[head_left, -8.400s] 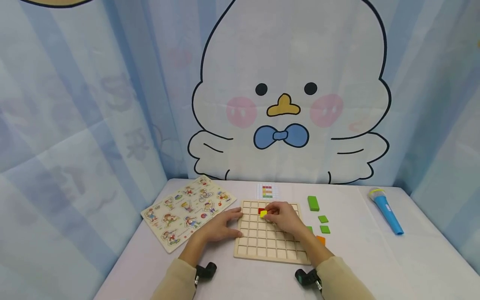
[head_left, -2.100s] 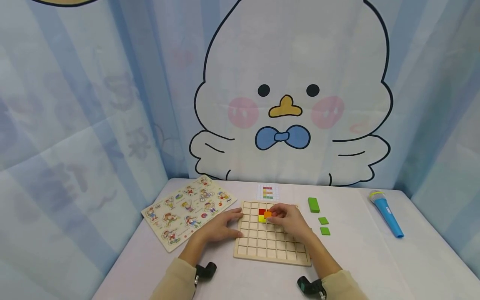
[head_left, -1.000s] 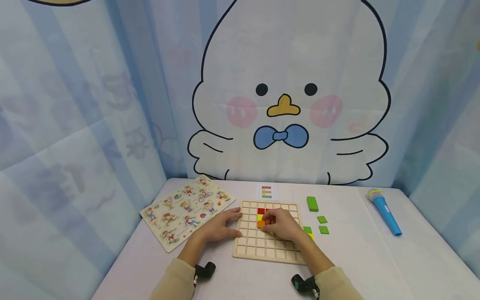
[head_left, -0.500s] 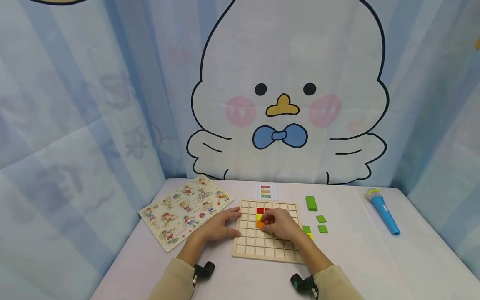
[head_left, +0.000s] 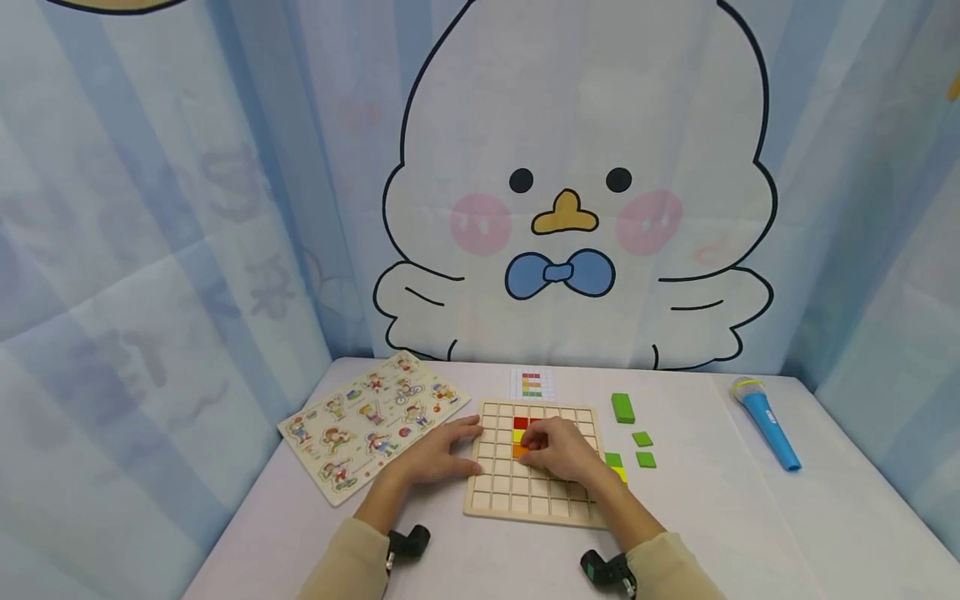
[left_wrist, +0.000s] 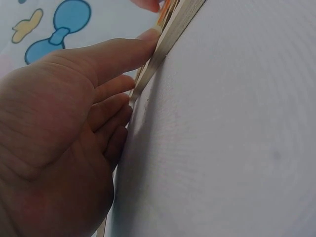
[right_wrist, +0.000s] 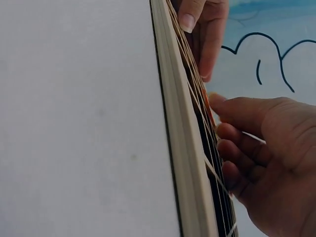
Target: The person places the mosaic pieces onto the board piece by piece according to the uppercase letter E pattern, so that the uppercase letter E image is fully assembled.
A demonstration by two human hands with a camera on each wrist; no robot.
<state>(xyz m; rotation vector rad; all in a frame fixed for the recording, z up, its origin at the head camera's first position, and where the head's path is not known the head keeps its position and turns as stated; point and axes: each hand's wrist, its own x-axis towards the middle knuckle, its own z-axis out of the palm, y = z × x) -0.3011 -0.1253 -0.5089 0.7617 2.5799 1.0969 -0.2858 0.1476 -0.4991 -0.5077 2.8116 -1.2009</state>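
Note:
A wooden grid board (head_left: 528, 504) lies flat on the table. On it are red tiles (head_left: 521, 422), a yellow tile (head_left: 517, 435) below them and an orange tile (head_left: 517, 450) below that. My right hand (head_left: 562, 450) pinches the orange tile low in its square, covering the cells to its right. In the right wrist view, the thumb (right_wrist: 232, 106) meets the orange edge and the other fingers are bent. My left hand (head_left: 442, 450) rests against the board's left edge with relaxed fingers; in the left wrist view its thumb (left_wrist: 123, 54) lies along the wooden rim (left_wrist: 170, 42).
A picture puzzle board (head_left: 375, 425) lies at the left. Behind the grid is a colour pattern card (head_left: 532, 384). Right of it are a green block (head_left: 622, 408), green tiles (head_left: 646, 460) and a yellow piece (head_left: 618, 474) partly behind the arm. A blue toy microphone (head_left: 768, 425) lies farther right.
Earlier my right hand held a yellow tile, then an orange one, above the board. Yellow and orange now sit under red in the grid. Over the last second, hands barely move.

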